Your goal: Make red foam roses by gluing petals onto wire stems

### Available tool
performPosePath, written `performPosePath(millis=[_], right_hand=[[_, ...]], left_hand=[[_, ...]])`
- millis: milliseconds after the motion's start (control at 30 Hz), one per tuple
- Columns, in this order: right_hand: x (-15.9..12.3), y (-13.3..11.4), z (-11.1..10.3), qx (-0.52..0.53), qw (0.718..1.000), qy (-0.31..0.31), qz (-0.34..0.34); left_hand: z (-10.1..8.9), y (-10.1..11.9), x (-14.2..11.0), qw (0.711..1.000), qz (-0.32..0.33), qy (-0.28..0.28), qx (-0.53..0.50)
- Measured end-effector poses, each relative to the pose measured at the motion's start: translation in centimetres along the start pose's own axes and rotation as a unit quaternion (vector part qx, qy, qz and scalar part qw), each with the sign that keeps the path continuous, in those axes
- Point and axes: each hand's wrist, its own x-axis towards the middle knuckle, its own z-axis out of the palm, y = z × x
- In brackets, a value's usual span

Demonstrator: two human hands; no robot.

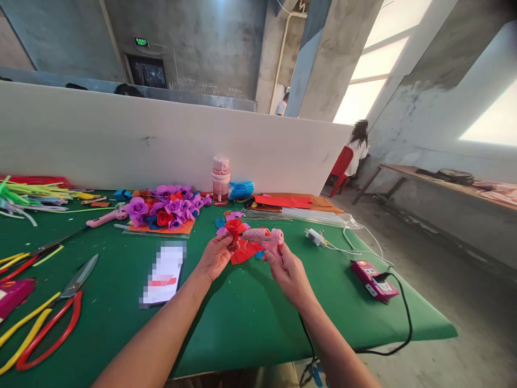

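My left hand (217,253) pinches a red paper flower (235,228) above the middle of the green table. Wrapped round the handle of a pink hot glue gun (264,237) is my right hand (290,271). The gun's nozzle points left and meets the flower's side; whether it touches, I cannot tell. Beneath both, red paper pieces (245,252) lie on the table with a few purple and blue ones. A heap of finished purple paper roses (173,207), with some red and blue among them, rests on an orange sheet to the left.
Red-and-yellow-handled scissors (52,318) and a phone (165,274) lie left. A pink bottle (221,180) stands by the white partition (173,134). At right are a white plug (316,237) and a purple power strip (375,281) with cables. Another person (357,148) sits far right.
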Motion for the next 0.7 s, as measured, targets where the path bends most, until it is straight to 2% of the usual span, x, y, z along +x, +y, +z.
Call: performPosePath(millis=[533, 700], right_hand=[[-0.06, -0.72, -0.07, -0.028, 0.999, 0.023, -0.034], [-0.10, -0.80, 0.05, -0.042, 0.999, 0.022, -0.025]], left_hand=[[0.05, 0.03, -0.02, 1.000, 0.002, 0.003, 0.001], [0.10, 0.03, -0.04, 1.000, 0.001, 0.001, 0.002]])
